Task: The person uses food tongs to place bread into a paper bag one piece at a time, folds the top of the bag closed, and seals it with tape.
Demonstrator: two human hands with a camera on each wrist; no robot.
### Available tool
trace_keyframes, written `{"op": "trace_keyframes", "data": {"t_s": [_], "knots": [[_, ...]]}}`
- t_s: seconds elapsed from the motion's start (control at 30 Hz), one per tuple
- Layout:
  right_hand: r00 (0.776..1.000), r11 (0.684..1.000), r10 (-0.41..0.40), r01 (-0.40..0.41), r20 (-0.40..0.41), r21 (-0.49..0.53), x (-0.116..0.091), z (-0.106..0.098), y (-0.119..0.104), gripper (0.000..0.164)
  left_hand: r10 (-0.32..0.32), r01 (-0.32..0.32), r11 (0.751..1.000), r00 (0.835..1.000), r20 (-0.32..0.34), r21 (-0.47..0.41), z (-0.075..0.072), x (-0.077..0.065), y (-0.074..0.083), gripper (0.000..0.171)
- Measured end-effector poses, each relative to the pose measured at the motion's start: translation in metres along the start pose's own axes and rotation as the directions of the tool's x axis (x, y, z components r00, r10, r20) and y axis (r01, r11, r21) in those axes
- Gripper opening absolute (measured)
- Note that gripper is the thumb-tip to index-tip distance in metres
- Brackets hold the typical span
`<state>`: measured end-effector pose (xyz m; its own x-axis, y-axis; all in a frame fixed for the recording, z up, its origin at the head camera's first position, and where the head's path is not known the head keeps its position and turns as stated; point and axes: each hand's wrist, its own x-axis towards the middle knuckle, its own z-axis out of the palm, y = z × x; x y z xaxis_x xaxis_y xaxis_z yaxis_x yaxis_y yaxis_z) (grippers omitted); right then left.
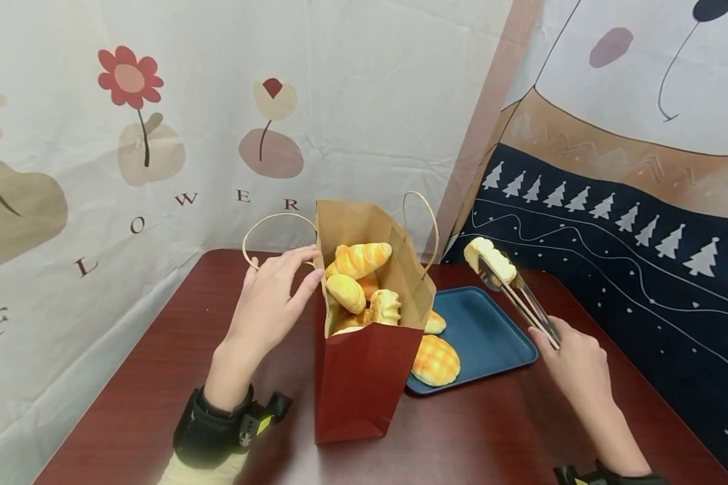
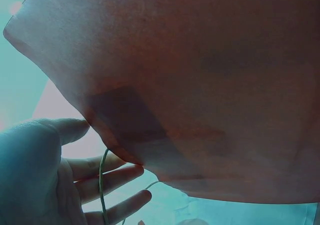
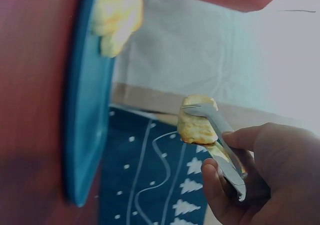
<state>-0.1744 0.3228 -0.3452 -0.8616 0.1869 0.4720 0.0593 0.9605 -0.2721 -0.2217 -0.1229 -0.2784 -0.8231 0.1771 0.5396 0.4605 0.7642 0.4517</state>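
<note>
A red paper bag point(image 1: 364, 384) with a brown inside stands upright on the table, its mouth gaping. Inside lie several pieces of bread, among them a striped roll point(image 1: 364, 259) and a smooth bun point(image 1: 346, 294). My left hand point(image 1: 269, 296) touches the bag's left rim with thumb and fingertips, fingers fairly straight; in the left wrist view a string handle point(image 2: 101, 185) crosses its fingers. My right hand point(image 1: 576, 364) grips metal tongs point(image 1: 524, 303), whose tips pinch a pale yellow piece of bread point(image 1: 490, 259). That bread is raised beyond the tray's far right side.
A blue tray point(image 1: 491, 337) sits right of the bag, partly hidden by it. On its left end are a round checked bun point(image 1: 437, 361) and another bread piece point(image 1: 435, 322). The dark red table point(image 1: 176, 350) ends at printed cloths behind and to the right.
</note>
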Motion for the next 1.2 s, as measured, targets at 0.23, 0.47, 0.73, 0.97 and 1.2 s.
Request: {"op": "trace_keyframes", "data": {"t_s": [0.23,0.47,0.73,0.97,1.2], "knots": [[0.991,0.996,-0.079,0.083,-0.108,0.037,0.001,-0.018,-0.018,0.034,-0.003,0.003,1.0,1.0,0.003,0.005,0.0,0.0,0.0,0.045],[0.977,0.99,-0.108,0.122,-0.182,0.071,-0.002,-0.036,-0.039,0.035,-0.002,0.002,1.0,1.0,0.005,0.005,0.0,0.0,0.001,0.045],[0.956,0.979,-0.112,0.153,-0.273,0.133,-0.003,-0.058,-0.063,0.035,-0.005,0.005,1.0,1.0,0.006,0.011,0.0,-0.001,0.001,0.045],[0.935,0.965,-0.13,0.196,-0.33,0.173,-0.006,-0.075,-0.076,0.032,0.001,-0.001,1.0,1.0,0.004,0.003,0.0,-0.001,0.001,0.044],[0.908,0.945,-0.155,0.251,-0.39,0.209,-0.01,-0.088,-0.086,0.037,-0.006,0.006,1.0,1.0,0.005,0.007,0.0,-0.001,0.001,0.044]]}}
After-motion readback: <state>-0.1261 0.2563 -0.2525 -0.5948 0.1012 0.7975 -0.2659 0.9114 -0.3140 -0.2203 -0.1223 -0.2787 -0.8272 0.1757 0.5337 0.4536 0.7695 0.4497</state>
